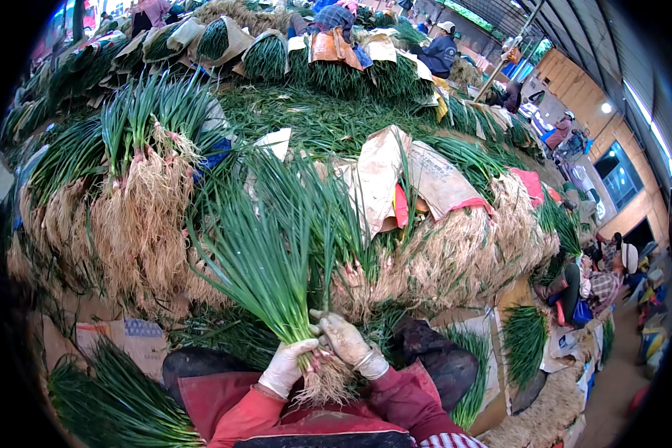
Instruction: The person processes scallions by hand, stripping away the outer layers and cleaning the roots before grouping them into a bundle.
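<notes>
A bunch of spring onions [276, 261] stands over my lap, its long green leaves fanning up and away from me and its pale roots hanging down. My left hand [285, 367], in a whitish glove, is closed round the lower stems just above the roots. From the other side my right hand [343, 342], in a dirt-stained glove, presses its fingers against the same stems. The roots [325, 381] spread out below both hands, close to my red apron [231, 399]. Some of the right fingertips are hidden behind the stems.
Ahead lies a long heap of spring onions [145, 216], roots toward me, partly covered by brown paper sacks [384, 175]. More bundles lie at lower left [119, 403] and at right [525, 336]. A seated person [605, 284] works at right; other people sit farther back.
</notes>
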`<action>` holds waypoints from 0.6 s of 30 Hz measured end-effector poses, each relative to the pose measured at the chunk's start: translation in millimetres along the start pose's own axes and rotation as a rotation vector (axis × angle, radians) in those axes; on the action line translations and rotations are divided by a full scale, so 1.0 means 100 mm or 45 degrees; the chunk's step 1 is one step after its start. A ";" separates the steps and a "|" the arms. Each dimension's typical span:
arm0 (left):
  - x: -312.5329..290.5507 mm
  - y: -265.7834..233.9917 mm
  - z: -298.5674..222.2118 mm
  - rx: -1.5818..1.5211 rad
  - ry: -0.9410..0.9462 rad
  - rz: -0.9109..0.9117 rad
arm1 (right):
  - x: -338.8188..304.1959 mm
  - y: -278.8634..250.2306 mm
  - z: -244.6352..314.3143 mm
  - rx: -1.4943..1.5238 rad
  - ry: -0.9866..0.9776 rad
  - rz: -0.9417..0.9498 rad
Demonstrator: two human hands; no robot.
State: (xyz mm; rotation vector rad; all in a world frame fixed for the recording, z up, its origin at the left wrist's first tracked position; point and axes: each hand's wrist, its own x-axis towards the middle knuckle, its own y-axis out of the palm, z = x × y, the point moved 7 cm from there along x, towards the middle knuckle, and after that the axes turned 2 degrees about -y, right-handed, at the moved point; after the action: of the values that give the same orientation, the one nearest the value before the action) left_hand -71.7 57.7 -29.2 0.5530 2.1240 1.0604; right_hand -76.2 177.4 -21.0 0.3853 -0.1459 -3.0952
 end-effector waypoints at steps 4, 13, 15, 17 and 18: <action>0.06 -0.04 0.10 0.034 -0.059 0.041 | 0.18 -0.05 -0.25 0.081 0.245 0.155; 0.06 -0.14 0.14 -0.077 -0.047 0.082 | 0.30 -0.01 0.04 0.152 0.320 0.030; 0.06 -0.21 0.16 -0.035 -0.046 0.067 | 0.29 -0.05 0.20 -0.413 0.321 -0.009; 0.05 -0.14 0.12 0.024 -0.046 0.053 | 0.30 -0.03 0.26 -0.491 0.201 0.088; 0.03 -0.10 0.10 0.057 -0.074 0.039 | 0.29 -0.02 0.30 -0.533 0.138 0.128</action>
State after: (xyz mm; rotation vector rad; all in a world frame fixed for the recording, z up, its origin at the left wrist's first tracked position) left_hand -67.5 59.2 -42.8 0.6323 2.0989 1.0037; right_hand -111.7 181.5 0.5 0.5046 0.4600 -2.8880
